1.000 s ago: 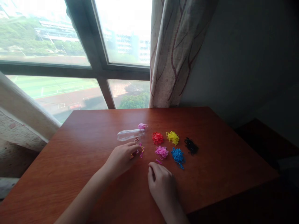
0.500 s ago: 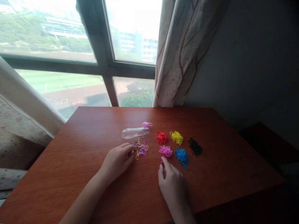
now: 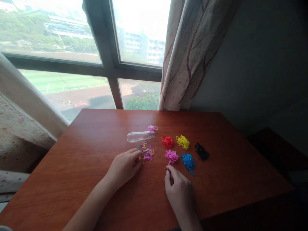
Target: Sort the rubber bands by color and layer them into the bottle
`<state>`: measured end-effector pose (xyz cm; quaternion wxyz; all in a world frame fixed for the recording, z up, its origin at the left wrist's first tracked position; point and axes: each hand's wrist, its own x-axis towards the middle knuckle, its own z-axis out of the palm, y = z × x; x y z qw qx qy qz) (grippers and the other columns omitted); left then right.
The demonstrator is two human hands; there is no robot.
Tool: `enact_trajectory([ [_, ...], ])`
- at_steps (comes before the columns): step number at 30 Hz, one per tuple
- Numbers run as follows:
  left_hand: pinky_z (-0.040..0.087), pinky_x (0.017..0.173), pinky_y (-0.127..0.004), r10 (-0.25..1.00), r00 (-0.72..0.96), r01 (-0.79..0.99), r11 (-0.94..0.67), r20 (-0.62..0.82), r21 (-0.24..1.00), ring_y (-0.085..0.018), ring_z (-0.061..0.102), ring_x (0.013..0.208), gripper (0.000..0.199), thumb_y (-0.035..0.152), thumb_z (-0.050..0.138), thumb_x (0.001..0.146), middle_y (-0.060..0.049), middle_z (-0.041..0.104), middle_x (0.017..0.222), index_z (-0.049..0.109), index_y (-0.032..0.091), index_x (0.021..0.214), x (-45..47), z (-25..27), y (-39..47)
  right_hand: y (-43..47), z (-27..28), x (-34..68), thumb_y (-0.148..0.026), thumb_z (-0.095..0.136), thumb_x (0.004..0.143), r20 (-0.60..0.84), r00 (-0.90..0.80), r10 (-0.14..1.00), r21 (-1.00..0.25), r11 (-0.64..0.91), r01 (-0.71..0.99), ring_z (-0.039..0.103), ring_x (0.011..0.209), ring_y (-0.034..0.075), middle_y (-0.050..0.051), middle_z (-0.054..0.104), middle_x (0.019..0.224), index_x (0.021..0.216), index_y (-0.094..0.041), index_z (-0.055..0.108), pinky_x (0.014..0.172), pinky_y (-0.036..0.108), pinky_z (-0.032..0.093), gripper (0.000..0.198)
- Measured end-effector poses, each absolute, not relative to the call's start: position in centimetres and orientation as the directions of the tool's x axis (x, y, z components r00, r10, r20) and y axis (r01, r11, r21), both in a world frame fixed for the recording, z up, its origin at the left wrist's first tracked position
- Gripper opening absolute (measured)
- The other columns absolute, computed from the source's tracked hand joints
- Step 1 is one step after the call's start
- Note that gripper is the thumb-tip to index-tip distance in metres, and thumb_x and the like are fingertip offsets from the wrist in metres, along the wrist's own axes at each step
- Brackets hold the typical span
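My left hand (image 3: pixel 127 164) is at the near left edge of a small mixed pile of coloured rubber bands (image 3: pixel 148 153). Its thumb and fingers are pinched together, and what lies between them is hidden. Just below the heap of pink rubber bands (image 3: pixel 171 156), my right hand (image 3: pixel 180 187) has thumb and forefinger closed on a pink rubber band (image 3: pixel 168 163) that pokes out toward the heap. Heaps of red (image 3: pixel 167 141) and blue rubber bands (image 3: pixel 188 161) sit close to the pink one.
A clear plastic bottle (image 3: pixel 140 137) lies on its side behind the mixed pile, with a pink cap (image 3: pixel 151 128) beside its mouth. Yellow (image 3: pixel 183 142) and black rubber bands (image 3: pixel 201 151) form heaps farther right. The wooden table (image 3: pixel 96 134) meets a window and curtains (image 3: pixel 183 64).
My right hand has drawn slightly back from the pink heap, and more of the pink band shows at its fingertips. My left fingers have closed in a little over the mixed pile's edge.
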<state>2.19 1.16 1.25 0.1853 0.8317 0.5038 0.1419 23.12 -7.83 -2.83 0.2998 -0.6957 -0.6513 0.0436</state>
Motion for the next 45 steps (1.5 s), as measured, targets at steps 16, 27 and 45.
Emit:
enact_trajectory([
  [16,0.041,0.067,-0.025,0.898,0.440,0.820,-0.399,-0.006,0.411,-0.018,0.066,0.080,0.019,0.027,0.047,0.092,-0.001,0.070,0.097,0.065,0.026,0.099,2.7,1.1,1.0,-6.4,-2.5,22.0,-0.015,0.045,0.092,0.285,0.012,0.958,-0.509,0.141,0.849,0.070,0.080,0.019,0.005,0.074,0.092,0.103,-0.019,0.069,0.072,0.026,0.048,0.027],
  [27,0.042,0.065,-0.024,0.884,0.467,0.804,-0.427,0.007,0.414,-0.017,0.064,0.075,0.017,0.022,0.046,0.090,-0.003,0.069,0.095,0.063,0.023,0.091,3.0,1.0,1.0,-5.9,-2.5,21.6,-0.013,0.046,0.091,0.281,-0.048,0.958,-0.570,0.208,0.795,0.067,0.080,0.018,0.004,0.072,0.087,0.100,-0.021,0.068,0.073,0.025,0.046,0.025],
  [45,0.043,0.065,-0.021,0.869,0.491,0.701,-0.438,0.066,0.563,-0.014,0.060,0.073,0.018,0.013,0.049,0.085,-0.002,0.068,0.089,0.063,0.022,0.091,3.2,0.8,0.9,-5.9,-1.9,21.6,-0.012,0.048,0.091,0.235,-0.063,0.970,-0.594,0.195,0.781,0.066,0.083,0.018,0.003,0.072,0.088,0.098,-0.022,0.068,0.075,0.025,0.045,0.024],
])
